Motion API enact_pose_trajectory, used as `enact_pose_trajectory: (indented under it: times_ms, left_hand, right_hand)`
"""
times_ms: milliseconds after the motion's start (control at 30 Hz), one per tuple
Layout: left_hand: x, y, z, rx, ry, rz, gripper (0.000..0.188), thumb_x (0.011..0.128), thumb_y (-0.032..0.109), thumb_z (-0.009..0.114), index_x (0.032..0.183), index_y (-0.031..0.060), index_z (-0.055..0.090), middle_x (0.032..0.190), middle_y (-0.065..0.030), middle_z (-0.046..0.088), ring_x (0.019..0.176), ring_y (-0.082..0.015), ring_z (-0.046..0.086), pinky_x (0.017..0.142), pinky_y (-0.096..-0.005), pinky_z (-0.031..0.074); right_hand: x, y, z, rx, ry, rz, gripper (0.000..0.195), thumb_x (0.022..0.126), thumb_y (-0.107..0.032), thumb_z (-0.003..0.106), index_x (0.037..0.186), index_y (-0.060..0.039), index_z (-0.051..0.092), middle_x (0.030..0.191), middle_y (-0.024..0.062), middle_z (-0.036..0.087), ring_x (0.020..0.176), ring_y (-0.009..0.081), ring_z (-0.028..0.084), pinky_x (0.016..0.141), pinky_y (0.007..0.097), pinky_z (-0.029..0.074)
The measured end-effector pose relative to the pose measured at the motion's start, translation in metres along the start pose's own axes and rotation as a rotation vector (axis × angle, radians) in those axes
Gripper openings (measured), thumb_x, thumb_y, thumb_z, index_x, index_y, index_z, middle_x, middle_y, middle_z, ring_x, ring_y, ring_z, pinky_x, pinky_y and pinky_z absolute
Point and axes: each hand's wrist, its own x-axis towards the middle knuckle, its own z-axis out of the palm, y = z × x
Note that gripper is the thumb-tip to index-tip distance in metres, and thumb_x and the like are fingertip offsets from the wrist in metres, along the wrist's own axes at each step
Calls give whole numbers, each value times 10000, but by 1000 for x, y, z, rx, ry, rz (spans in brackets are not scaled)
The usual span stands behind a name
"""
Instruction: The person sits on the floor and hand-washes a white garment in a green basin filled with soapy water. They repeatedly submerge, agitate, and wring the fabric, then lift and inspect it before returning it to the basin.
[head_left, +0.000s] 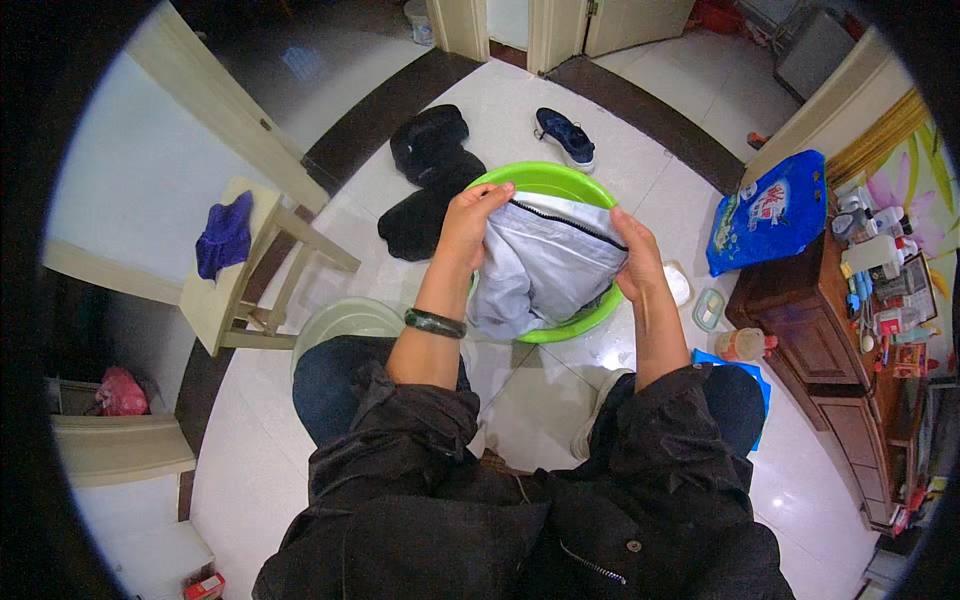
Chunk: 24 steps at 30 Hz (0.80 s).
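Between my hands, a light grey cloth item (551, 251) with a black zipper along its top edge is stretched out. My left hand (476, 217) pinches the zipper's left end between thumb and fingers. The right end is gripped by my right hand (635, 251). Beneath the cloth stands a bright green plastic basin (544, 174) on the tiled floor; the cloth hides most of its inside. Part of the cloth hangs down over the basin's near left rim. A dark bangle (435, 323) circles my left wrist.
Black clothing (431, 169) lies beyond the basin, beside a dark blue shoe (566, 139). A pale bucket (349, 319) stands by my left knee, near a wooden stool (225, 296) bearing a purple cloth (225, 234). At right are a soap dish (709, 310), a bottle (739, 344) and a wooden cabinet (814, 337).
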Motion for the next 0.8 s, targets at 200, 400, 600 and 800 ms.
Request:
enact_pose_trajectory:
  times_ms: [200, 400, 600, 800]
  left_hand:
    - [-3, 7, 2, 389, -38, 5, 65, 802, 89, 631, 835, 43, 665, 813, -1, 634, 737, -77, 546, 678, -216, 415]
    - [-10, 13, 0, 984, -432, -201, 212, 748, 118, 610, 937, 57, 686, 801, 6, 626, 729, -68, 520, 685, -234, 428]
    - [-13, 4, -2, 1051, -714, -391, 242, 747, 252, 679, 717, 39, 569, 669, 7, 551, 675, -102, 490, 638, -267, 413]
    - [-12, 0, 7, 951, -437, 173, 183, 712, 179, 663, 729, 32, 555, 654, -38, 519, 647, -108, 489, 621, -271, 423]
  right_hand:
    - [6, 3, -1, -11, 59, -114, 181, 839, -183, 689, 955, -57, 630, 863, 29, 661, 774, 127, 606, 728, 269, 480]
    - [11, -2, -16, -265, 16, -280, 131, 848, -136, 677, 937, -43, 653, 889, 17, 655, 812, 88, 575, 756, 220, 440]
    - [10, -4, -16, -325, 71, -394, 88, 878, -121, 639, 905, -38, 646, 845, -5, 636, 775, 64, 554, 720, 205, 430]
    - [15, -4, -24, -291, 212, -504, 99, 892, -132, 622, 882, -33, 623, 790, -21, 606, 718, 47, 517, 658, 189, 404]
